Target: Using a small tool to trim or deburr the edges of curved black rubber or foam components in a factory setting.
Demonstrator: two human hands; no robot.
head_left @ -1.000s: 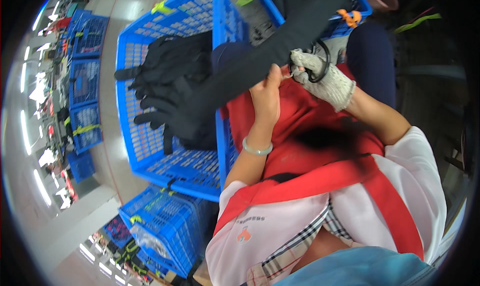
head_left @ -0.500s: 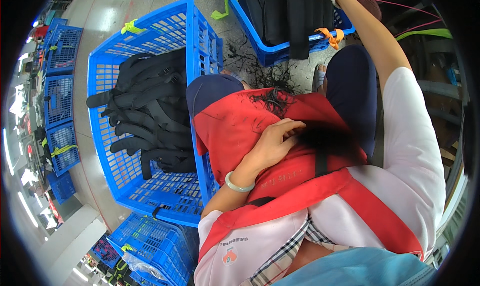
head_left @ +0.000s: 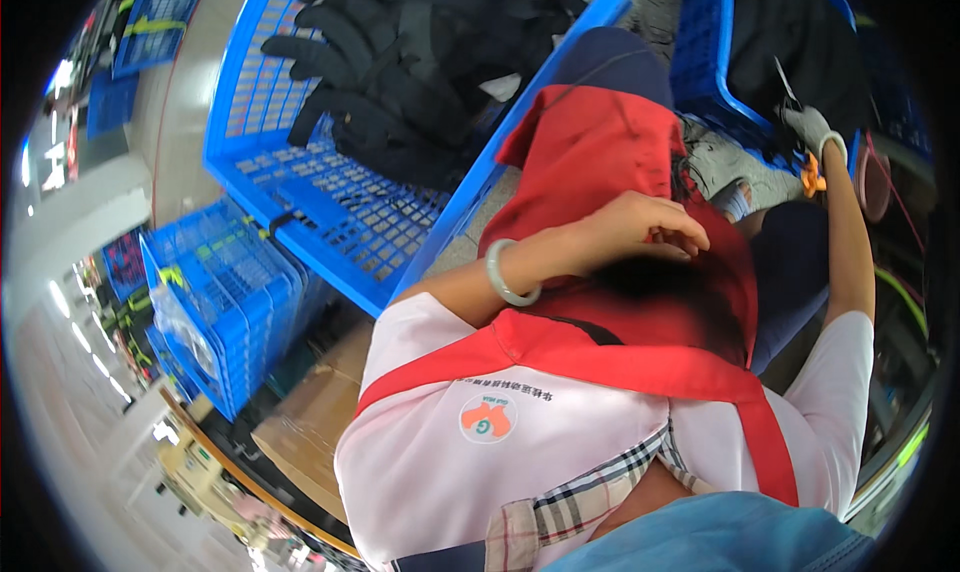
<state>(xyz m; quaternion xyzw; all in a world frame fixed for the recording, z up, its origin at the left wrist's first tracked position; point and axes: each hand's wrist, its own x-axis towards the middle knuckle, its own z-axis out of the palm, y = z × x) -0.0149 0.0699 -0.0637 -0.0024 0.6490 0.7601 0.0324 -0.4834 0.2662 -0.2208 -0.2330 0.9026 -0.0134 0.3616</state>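
Observation:
My left hand (head_left: 650, 224) hovers over the red apron (head_left: 590, 157) on my lap, fingers loosely bent and slightly apart, with nothing visible in them. A dark blurred patch hides what is just below it. At the upper right, my right hand (head_left: 808, 127), in a pale glove, is closed on scissors (head_left: 786, 80); a thin metal blade sticks out from it. That hand is at the near edge of a blue crate (head_left: 697, 52) holding black padded strips (head_left: 790, 32). More black straps (head_left: 400, 82) lie heaped in the large blue crate (head_left: 310, 237) on my left.
Stacked blue crates (head_left: 225, 292) stand at the lower left beside a brown cardboard box (head_left: 315, 412). An orange tie (head_left: 812, 177) hangs on the right crate. Dark thread scraps lie on the apron and floor between the crates.
My view has swung, so the crates sit higher and farther right. My right hand, previously cut off at the top edge, now shows with the scissors. My left hand's fingers are more bent.

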